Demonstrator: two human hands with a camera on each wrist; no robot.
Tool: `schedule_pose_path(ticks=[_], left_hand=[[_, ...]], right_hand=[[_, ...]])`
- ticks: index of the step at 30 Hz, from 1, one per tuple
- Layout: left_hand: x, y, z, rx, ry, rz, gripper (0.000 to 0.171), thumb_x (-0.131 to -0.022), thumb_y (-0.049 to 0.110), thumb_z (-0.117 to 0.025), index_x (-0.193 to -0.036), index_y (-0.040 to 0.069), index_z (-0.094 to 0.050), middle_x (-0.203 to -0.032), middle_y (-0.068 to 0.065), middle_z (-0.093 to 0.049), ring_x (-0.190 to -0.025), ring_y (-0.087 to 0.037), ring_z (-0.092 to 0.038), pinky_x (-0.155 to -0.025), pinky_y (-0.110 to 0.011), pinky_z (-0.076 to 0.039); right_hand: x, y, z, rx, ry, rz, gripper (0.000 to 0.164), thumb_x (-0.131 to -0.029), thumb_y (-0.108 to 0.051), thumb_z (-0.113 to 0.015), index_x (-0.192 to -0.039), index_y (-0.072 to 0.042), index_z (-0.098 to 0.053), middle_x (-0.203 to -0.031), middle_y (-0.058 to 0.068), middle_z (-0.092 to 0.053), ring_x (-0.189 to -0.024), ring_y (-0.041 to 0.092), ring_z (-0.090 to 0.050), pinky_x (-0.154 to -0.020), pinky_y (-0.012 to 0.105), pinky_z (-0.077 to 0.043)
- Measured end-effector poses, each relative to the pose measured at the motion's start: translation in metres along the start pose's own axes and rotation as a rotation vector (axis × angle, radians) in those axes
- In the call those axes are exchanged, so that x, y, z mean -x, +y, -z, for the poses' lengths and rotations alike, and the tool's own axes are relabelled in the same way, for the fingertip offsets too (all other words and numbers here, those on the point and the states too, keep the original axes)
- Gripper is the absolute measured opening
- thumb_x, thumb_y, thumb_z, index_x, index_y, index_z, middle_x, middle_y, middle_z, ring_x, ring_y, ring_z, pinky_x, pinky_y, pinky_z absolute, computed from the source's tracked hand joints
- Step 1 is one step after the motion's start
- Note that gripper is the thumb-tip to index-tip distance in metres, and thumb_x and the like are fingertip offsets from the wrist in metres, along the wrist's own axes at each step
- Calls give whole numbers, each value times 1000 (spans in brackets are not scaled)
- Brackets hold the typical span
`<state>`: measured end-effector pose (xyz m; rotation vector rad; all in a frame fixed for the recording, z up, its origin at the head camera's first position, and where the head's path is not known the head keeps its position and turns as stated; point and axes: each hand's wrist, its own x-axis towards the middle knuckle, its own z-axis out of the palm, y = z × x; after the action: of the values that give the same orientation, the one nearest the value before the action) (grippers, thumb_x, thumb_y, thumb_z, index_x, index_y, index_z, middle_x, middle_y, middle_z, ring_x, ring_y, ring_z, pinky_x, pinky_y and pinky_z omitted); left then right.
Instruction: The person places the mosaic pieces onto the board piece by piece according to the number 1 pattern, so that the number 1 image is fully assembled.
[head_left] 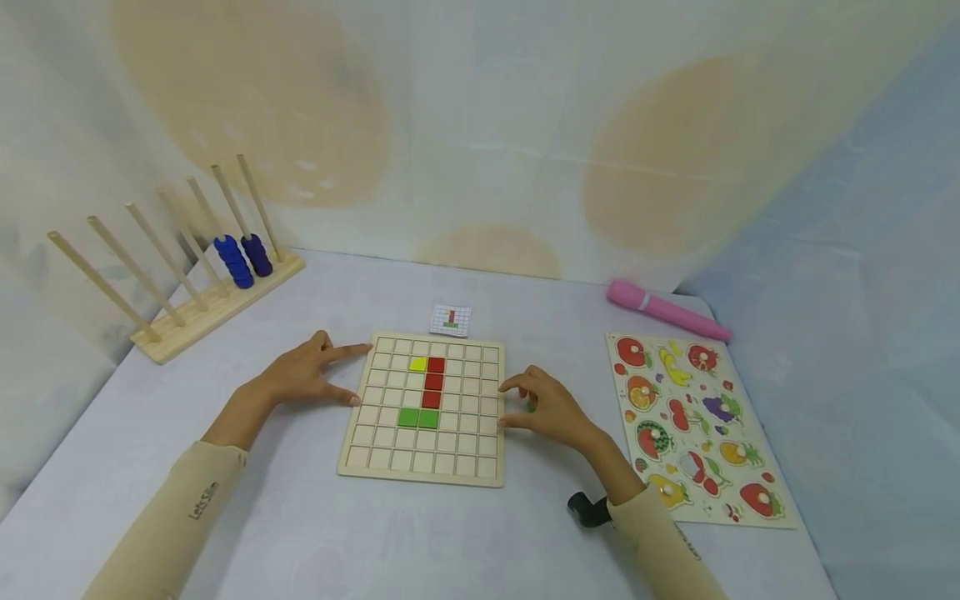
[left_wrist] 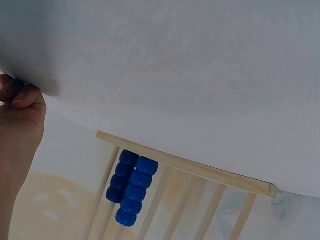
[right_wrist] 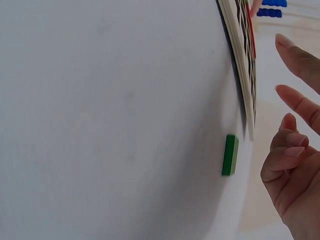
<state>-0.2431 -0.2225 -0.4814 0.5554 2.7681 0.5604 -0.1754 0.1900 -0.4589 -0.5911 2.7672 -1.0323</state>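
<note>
A wooden grid board (head_left: pixel 468 454) lies on the table between the two hands. On its squares sit one yellow tile (head_left: pixel 418 364), a column of red tiles (head_left: pixel 433 382) and two green tiles (head_left: pixel 417 418). My left hand (head_left: pixel 303 371) reaches the board's left edge with index finger and thumb spread, their tips at the rim. My right hand (head_left: pixel 551 408) is at the right edge, thumb and index finger apart, the other fingers bent loosely. A loose green block (right_wrist: pixel 230 155) lies on the table beside the board, mostly hidden under the right hand in the head view.
A small pattern card (head_left: pixel 450 320) lies just beyond the board. A wooden peg abacus (head_left: pixel 217 300) with blue beads stands at the back left. To the right are a fruit puzzle board (head_left: pixel 675 462), a pink pen-shaped object (head_left: pixel 667 310) and a black object (head_left: pixel 588 509) beside the right sleeve.
</note>
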Motion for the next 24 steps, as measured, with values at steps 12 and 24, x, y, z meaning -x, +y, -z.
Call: schedule_pose_path(ticks=[12, 24], left_hand=[[-1, -4, -1, 3, -5, 6, 102, -63, 75, -76, -150, 32, -44, -98, -8, -39, -79, -19, -42, -66, -32, -34], [-1, -2, -1, 12, -7, 10, 102, -64, 74, -77, -150, 32, -44, -98, -7, -39, -78, -19, -41, -65, -32, -33]], right_hand=[[12, 26, 15, -11, 7, -54, 48, -74, -27, -88, -116, -12, -70, -91, 8, -52, -79, 17, -43, -67, 27, -37], [18, 40, 19, 39, 13, -92, 39, -76, -20, -86, -111, -10, -73, -86, 4, -51, -81, 16, -43, -70, 29, -38]])
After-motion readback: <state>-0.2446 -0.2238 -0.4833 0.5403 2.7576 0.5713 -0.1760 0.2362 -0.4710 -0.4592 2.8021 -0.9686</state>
